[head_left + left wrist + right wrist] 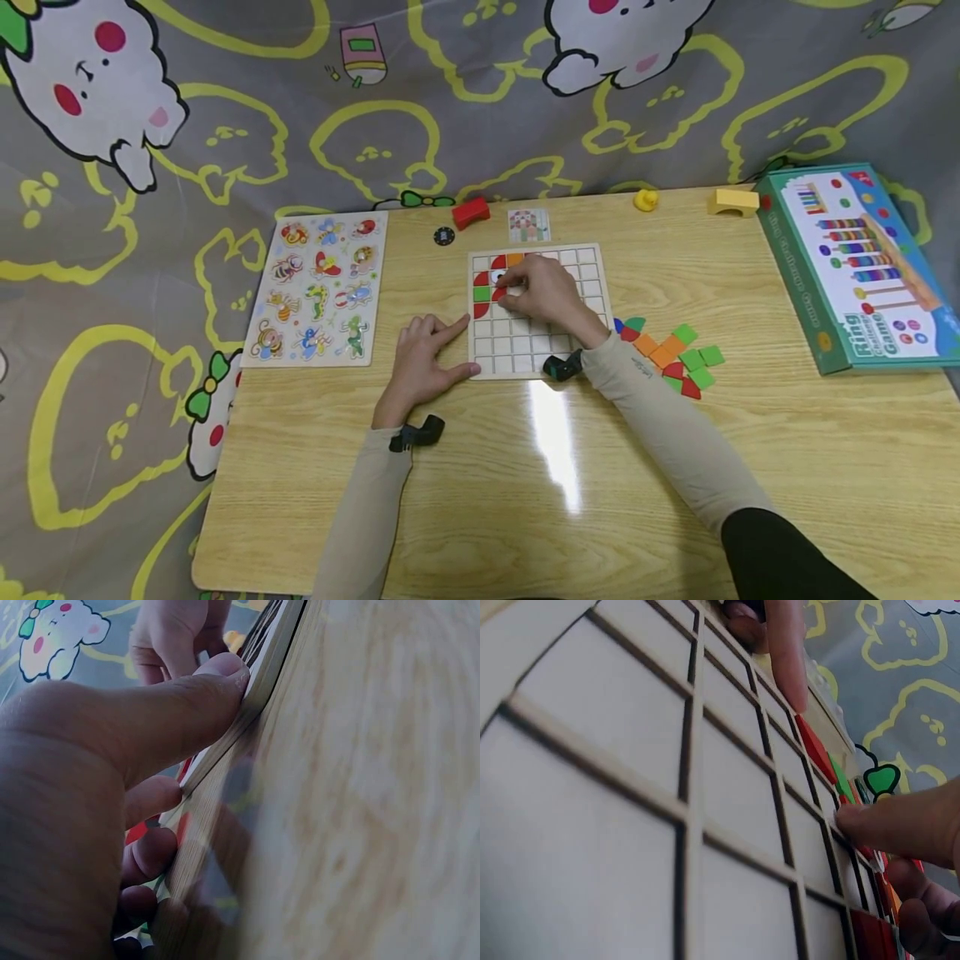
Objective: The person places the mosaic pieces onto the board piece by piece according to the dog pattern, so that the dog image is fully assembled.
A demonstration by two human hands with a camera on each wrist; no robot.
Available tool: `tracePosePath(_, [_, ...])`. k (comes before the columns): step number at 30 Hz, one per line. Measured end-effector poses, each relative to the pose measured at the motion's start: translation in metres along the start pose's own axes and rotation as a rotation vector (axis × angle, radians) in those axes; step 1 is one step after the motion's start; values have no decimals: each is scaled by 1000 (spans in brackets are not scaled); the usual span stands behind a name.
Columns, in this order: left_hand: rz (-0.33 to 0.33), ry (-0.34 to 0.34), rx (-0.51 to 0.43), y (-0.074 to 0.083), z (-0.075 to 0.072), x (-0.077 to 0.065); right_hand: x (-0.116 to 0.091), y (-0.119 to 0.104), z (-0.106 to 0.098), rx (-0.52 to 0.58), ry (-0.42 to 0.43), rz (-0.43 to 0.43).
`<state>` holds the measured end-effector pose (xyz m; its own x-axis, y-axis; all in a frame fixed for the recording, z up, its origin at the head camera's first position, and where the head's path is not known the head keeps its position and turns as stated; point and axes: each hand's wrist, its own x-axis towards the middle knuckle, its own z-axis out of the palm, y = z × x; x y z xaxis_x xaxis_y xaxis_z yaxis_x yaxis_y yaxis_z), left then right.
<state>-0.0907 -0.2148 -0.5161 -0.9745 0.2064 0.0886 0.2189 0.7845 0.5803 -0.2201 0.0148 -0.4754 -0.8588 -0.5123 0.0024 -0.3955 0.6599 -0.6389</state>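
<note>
A wooden grid board [517, 364] lies on the table, partly filled at its upper left with red, orange and green tiles, including a green square tile [481, 294]. My right hand [546, 287] reaches over it, thumb and index finger at a small red tile [497, 295] beside the green one. In the right wrist view the thumb tip [849, 817] is down at the grid, the other fingers curled behind. My left hand [423, 362] rests at the board's lower left corner, fingers spread, index finger and thumb touching its edge; the left wrist view shows the thumb [225, 671] against the edge.
Loose green, orange, red and blue tiles [663, 356] lie right of the board, partly behind my right forearm. Behind it are a pattern card [528, 226], red block [471, 213] and black disc [444, 236]. An insect puzzle [315, 292] lies left, a game box [862, 267] right.
</note>
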Motion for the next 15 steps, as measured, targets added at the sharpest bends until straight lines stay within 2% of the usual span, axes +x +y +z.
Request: tracePosePath(15, [0, 8, 2, 0, 0, 0, 0, -2, 0, -48, 13, -1])
